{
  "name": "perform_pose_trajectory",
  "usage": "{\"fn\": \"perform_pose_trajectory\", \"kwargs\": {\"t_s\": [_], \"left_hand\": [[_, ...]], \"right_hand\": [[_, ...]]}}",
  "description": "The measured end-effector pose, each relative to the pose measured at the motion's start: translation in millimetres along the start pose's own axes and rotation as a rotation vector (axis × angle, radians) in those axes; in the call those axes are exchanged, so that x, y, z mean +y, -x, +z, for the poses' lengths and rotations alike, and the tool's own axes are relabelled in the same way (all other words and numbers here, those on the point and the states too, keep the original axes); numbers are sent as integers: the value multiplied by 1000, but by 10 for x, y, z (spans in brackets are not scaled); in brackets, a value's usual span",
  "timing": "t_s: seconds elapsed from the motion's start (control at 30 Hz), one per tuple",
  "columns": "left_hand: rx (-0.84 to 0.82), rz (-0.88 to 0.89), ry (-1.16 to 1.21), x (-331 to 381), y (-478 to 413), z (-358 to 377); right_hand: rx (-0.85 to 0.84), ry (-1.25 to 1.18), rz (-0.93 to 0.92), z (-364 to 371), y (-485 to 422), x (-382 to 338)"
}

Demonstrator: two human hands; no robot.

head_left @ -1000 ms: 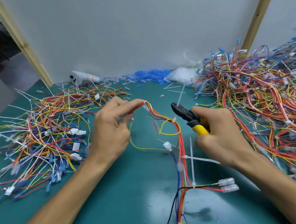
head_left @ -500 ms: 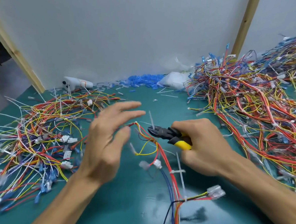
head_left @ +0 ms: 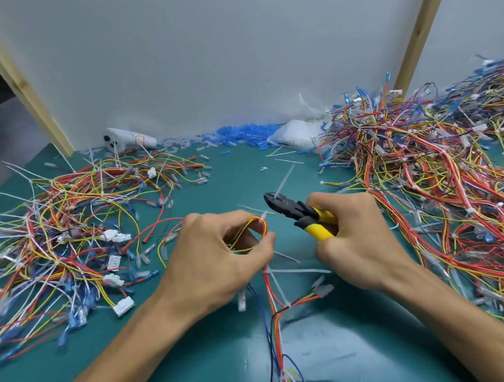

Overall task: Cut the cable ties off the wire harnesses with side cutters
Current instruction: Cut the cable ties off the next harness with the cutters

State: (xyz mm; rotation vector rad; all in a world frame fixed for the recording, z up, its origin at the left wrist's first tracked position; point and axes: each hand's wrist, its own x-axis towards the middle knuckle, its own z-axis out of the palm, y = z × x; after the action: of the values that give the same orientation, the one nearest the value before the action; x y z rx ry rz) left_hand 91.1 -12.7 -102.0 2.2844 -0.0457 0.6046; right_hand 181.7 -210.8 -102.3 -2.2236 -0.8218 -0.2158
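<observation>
- Yellow-handled side cutters (head_left: 299,213) are clamped in my right hand (head_left: 357,241), a white cable tie (head_left: 284,181) at the tip.
- My left hand (head_left: 214,259) pinches the red-and-yellow wire harness loop (head_left: 249,235) above the green mat (head_left: 353,344).

Your left hand (head_left: 211,265) and right hand (head_left: 362,242) are both bare; no gloves, rings or watch show on either; your forearms are uncovered too, running out of the bottom of the view with no sleeve edge in sight; fingernails are short where visible.
</observation>
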Motion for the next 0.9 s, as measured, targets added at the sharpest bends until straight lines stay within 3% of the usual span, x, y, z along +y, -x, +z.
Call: {"fn": "perform_pose_trajectory", "kwargs": {"t_s": [0.13,0.33,0.43,0.67,0.9], "left_hand": [[-63,9,-16,-108,21,1],[-264,-53,161,-129,-20,-45],[-338,7,165,-95,-3,-30],[-230,116,36,-61,29,24],[-176,227,-57,-98,57,28]], "right_hand": [[-20,20,34,1,2,-8],[-33,17,31,7,3,-30],[-28,-17,50,7,6,-35],[-83,-86,81,-36,-15,-102],[-258,-60,-48,-172,-7,-111]]}}
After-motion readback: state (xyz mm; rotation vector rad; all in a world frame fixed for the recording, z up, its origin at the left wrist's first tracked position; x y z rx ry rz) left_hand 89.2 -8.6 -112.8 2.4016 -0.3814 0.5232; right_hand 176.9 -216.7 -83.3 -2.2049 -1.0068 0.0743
